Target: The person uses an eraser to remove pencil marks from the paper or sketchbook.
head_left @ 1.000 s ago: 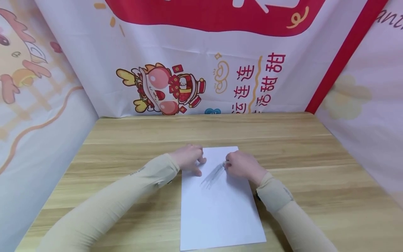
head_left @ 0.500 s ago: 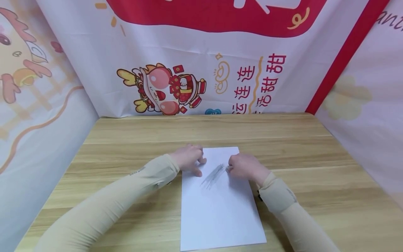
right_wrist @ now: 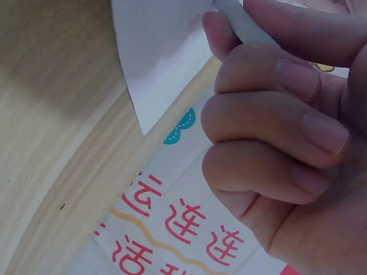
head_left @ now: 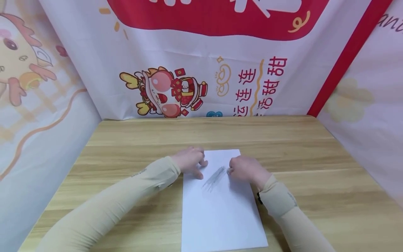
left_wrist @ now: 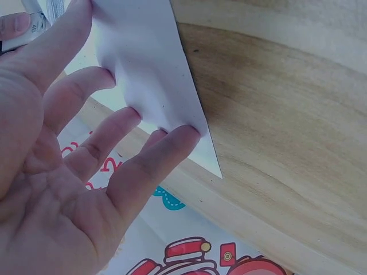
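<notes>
While the right hand (head_left: 247, 171) curls its last three fingers in toward the palm, its thumb and forefinger pinch a small whitish block (head_left: 229, 171), which bears dark print where the left wrist camera catches its side. The block sits at the upper part of a sheet of white paper (head_left: 224, 218), just to the right of a grey scribble (head_left: 215, 179); whether its end touches the surface I cannot tell. Across the scribble, the left hand (head_left: 190, 161) is spread with its fingers apart, holding nothing, its fingertips resting on the paper near the upper left corner. Both forearms wear cream sleeves (head_left: 119, 196), and something black shows at the right cuff.

Under the paper lies a wood-grain table (head_left: 318, 182), its boards running crosswise; the sheet is longer than it is wide, with its near edge toward the person. Behind the table's far edge hangs a white cloth (head_left: 189, 43) with a red panel, Chinese characters and a cartoon figure (head_left: 165, 92) turned sideways. Paler printed cloths (head_left: 37, 70) line both sides.
</notes>
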Demonstrator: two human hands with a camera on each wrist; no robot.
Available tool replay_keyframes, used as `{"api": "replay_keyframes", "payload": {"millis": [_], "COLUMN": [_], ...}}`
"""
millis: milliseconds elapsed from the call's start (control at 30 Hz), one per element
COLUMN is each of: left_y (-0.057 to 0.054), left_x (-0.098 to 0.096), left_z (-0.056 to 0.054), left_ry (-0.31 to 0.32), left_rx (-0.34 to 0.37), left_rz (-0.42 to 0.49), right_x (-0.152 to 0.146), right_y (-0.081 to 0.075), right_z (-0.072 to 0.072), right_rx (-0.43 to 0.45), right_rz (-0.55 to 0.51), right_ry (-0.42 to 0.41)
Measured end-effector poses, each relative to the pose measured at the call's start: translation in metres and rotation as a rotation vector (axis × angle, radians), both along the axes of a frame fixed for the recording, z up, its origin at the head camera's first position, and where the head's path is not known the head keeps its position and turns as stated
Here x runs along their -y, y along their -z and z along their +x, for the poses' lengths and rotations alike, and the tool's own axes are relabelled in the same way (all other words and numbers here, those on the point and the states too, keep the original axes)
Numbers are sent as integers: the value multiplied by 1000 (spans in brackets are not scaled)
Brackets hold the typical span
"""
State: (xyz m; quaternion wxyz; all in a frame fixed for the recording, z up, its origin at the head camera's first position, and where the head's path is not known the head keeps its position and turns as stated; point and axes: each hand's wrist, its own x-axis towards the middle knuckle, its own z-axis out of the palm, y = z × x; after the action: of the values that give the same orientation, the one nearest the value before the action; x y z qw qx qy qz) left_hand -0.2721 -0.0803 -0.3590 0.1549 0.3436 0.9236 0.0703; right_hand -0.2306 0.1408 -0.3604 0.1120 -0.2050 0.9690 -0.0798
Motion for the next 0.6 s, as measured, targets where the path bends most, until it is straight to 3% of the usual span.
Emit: {"api": "replay_keyframes", "payload": {"millis": [600], "left_y": [-1], "left_x": [1], "left_z": [3], "left_ry": [1], "left_rx": [-4], "left_rz": [8], "right_x": [4], "right_y": [2], "right_z": [-1], "right_rx": [-68], "right_rz": [8], "right_ry": [-11]}}
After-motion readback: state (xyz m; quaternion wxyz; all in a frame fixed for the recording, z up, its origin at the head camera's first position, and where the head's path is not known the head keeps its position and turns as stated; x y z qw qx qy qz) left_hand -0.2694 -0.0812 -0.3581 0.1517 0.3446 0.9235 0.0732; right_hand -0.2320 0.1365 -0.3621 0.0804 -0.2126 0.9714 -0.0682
